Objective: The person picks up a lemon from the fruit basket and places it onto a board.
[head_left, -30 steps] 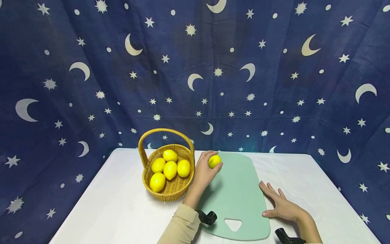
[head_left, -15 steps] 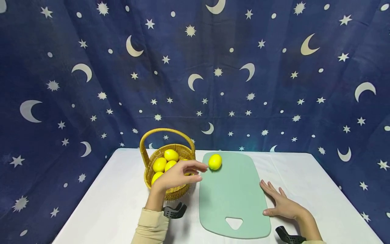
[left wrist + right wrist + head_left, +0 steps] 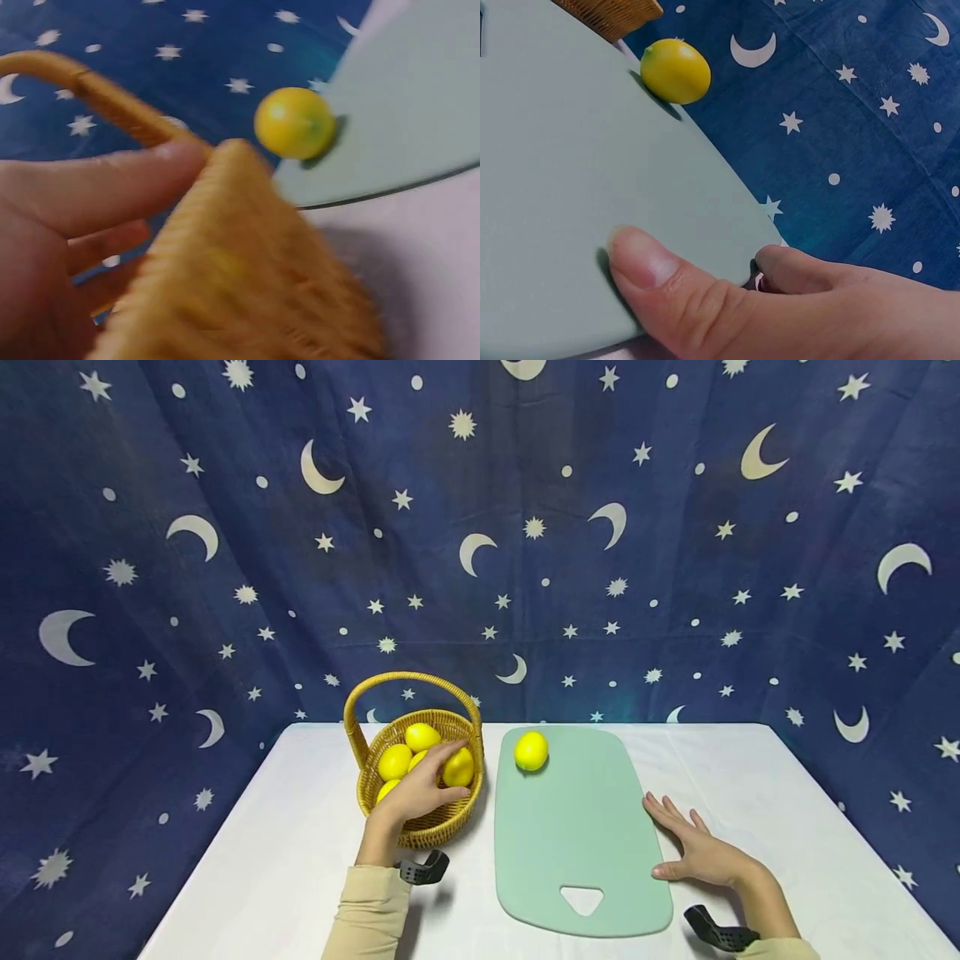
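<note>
A woven basket [image 3: 431, 835] with a hoop handle holds several yellow lemons [image 3: 393, 762]. My left hand [image 3: 420, 789] reaches into it, fingers stretched over the lemons and thumb under the right-hand one [image 3: 461, 768]; a firm grip does not show. In the left wrist view the basket wall [image 3: 247, 285] blocks the fingers [image 3: 105, 187]. One lemon [image 3: 531, 750] lies alone at the far left corner of the green cutting board [image 3: 577, 827]. My right hand [image 3: 697, 852] rests flat at the board's right edge, thumb [image 3: 641, 259] on the board [image 3: 555, 187].
The white table [image 3: 285, 860] ends at a dark blue star-and-moon curtain [image 3: 600, 568] hung behind and at both sides. Black camera mounts sit at both wrists [image 3: 423, 868]. The board has a triangular hole [image 3: 581, 899] near me.
My left hand let go of the lemon on the board, drew back left, then came down into the basket over the lemons. The right hand has stayed put.
</note>
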